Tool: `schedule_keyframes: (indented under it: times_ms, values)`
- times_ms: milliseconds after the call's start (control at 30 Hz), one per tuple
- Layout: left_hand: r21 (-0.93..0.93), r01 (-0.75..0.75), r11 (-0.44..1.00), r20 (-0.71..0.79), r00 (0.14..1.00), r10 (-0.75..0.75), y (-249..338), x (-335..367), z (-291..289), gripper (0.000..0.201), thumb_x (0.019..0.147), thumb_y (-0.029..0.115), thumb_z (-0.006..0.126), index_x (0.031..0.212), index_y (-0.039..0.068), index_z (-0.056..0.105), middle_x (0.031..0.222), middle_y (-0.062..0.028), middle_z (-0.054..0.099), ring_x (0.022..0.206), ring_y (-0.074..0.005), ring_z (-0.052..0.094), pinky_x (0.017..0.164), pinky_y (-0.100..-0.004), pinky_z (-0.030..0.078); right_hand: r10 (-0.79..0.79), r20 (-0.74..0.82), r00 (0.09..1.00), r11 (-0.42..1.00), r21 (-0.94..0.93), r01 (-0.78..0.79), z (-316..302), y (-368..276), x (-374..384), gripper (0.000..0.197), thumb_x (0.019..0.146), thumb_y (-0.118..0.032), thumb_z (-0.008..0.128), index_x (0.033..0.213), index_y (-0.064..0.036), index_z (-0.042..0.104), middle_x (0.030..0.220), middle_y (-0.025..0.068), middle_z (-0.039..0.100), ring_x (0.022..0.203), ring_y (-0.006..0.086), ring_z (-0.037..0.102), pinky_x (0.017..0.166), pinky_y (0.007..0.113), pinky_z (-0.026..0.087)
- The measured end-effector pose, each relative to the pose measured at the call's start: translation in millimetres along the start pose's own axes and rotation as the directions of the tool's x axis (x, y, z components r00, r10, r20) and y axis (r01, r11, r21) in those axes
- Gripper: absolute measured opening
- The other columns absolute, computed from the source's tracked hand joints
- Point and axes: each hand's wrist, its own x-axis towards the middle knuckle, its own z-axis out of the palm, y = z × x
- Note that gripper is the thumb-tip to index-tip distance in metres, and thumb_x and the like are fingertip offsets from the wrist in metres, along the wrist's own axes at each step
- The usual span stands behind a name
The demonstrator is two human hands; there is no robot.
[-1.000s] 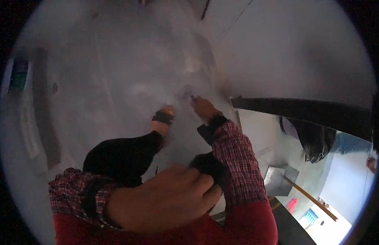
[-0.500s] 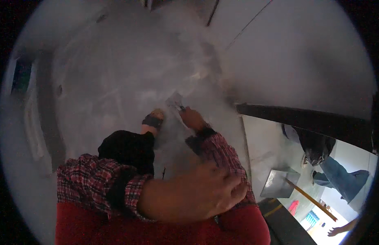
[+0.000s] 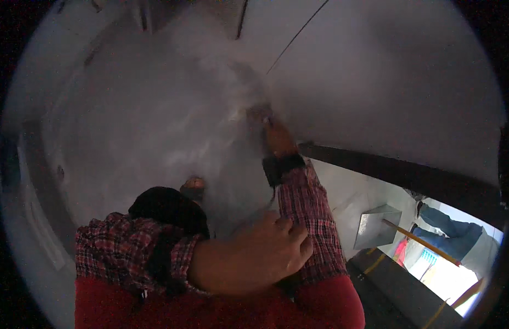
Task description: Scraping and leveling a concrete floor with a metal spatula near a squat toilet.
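My right hand (image 3: pixel 280 138) is closed round the handle of a flat-bladed scraper (image 3: pixel 259 113). Its blade is low against the pale, dusty floor (image 3: pixel 172 120), and blur softens its outline. Over my lap, my left hand (image 3: pixel 260 252) has its fingers bent in and together, close to my right forearm. Nothing shows in it, though the palm side is hidden. Dark bands cross both checked sleeves. Beyond my dark-clad knee (image 3: pixel 169 211), the front of my foot (image 3: pixel 193 188) in a sandal shows on the floor.
A dark beam-like edge (image 3: pixel 397 170) runs along the right. Beyond it are a flat metal pan (image 3: pixel 378 226) with a long yellow handle (image 3: pixel 424 244), and a person in blue jeans (image 3: pixel 446 236). A large pale panel (image 3: pixel 386 71) rises at the upper right.
My right hand and scraper have moved farther away and to the right across the floor. My left hand has shifted slightly left. The view has turned; the person at right appears farther along.
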Motion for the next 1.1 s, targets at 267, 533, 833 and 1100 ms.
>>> schedule_keyframes:
  times_ms: [267, 533, 833, 1100]
  values:
    - [-0.112, -0.134, 0.985, 0.085, 0.986, 0.144, -42, 2, -15, 0.035, 0.08, 0.019, 0.048, 0.112, 0.006, 0.052, 0.102, -0.0128, 0.056, 0.088, -0.026, 0.058, 0.071, -0.0395, 0.049, 0.007, -0.133, 0.991, 0.998, -0.059, -0.015, 37, 34, -65, 0.03, 0.084, -0.011, 0.045, 0.112, 0.0001, 0.047, 0.105, 0.0247, 0.051, 0.092, 0.0403, 0.053, 0.077, 0.048, 0.045]
    - [-0.154, -0.138, 0.978, -0.12, 0.986, 0.12, -62, -13, -3, 0.021, 0.072, 0.013, 0.054, 0.089, 0.0, 0.056, 0.087, -0.0114, 0.057, 0.078, -0.0229, 0.058, 0.062, -0.0348, 0.045, -0.034, -0.04, 0.999, 0.999, 0.038, 0.036, 31, 12, -50, 0.034, 0.084, -0.011, 0.045, 0.116, 0.0, 0.046, 0.108, 0.0245, 0.05, 0.098, 0.0398, 0.052, 0.08, 0.047, 0.045]
    - [-0.127, -0.142, 0.982, -0.177, 0.977, 0.119, -65, -4, -13, 0.018, 0.073, 0.013, 0.053, 0.086, 0.0, 0.055, 0.083, -0.0096, 0.056, 0.077, -0.0214, 0.057, 0.061, -0.0328, 0.044, 0.031, -0.026, 0.999, 1.0, 0.002, -0.03, -5, 2, 14, 0.038, 0.085, -0.011, 0.046, 0.12, -0.0001, 0.045, 0.112, 0.0243, 0.05, 0.104, 0.0391, 0.05, 0.084, 0.046, 0.044]
    - [-0.19, -0.152, 0.97, 0.103, 0.979, 0.174, -59, -3, -28, 0.034, 0.08, 0.022, 0.047, 0.109, 0.008, 0.055, 0.105, -0.0112, 0.058, 0.091, -0.0256, 0.058, 0.076, -0.0379, 0.047, -0.034, -0.12, 0.992, 0.943, -0.333, -0.008, 71, 95, -101, 0.042, 0.085, -0.013, 0.046, 0.126, -0.0007, 0.042, 0.114, 0.0234, 0.05, 0.108, 0.0383, 0.049, 0.086, 0.044, 0.043]
